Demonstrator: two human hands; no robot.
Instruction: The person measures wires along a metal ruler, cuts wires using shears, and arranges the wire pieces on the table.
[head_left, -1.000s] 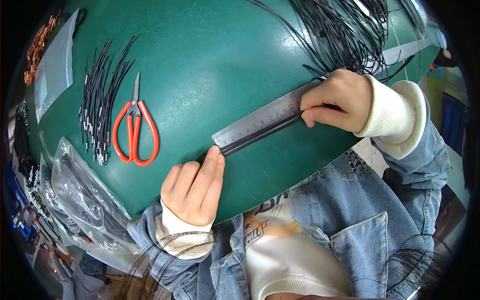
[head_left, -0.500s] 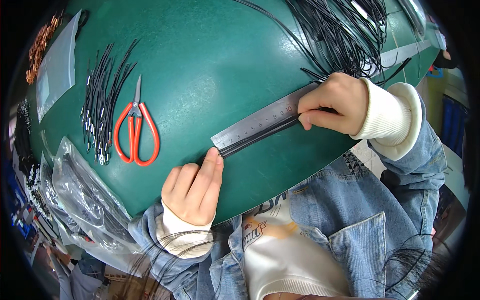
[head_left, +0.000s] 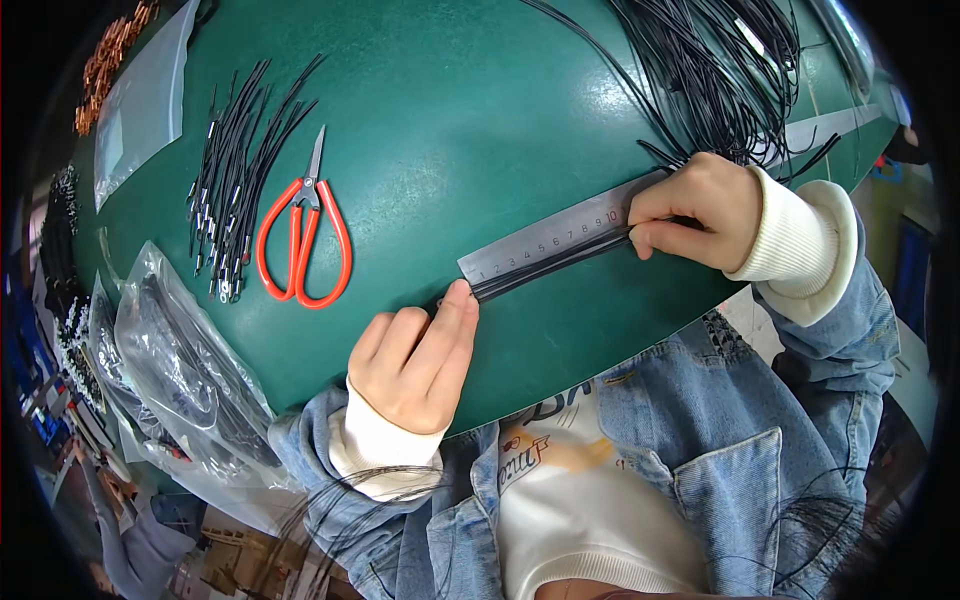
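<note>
I see the left hand (head_left: 415, 360) pinching the black wires (head_left: 550, 265) near one end, the right hand (head_left: 695, 215) gripping them farther along — they lie by the lower edge of the steel ruler (head_left: 545, 240) — a loosened pinch might let some slip unevenly

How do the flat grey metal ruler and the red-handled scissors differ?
The flat grey metal ruler is a straight strip; the red-handled scissors have rounded handle loops and a pointed tip. The person's bare right hand partly covers the ruler, while the scissors lie untouched. Both show grey metal.
</note>
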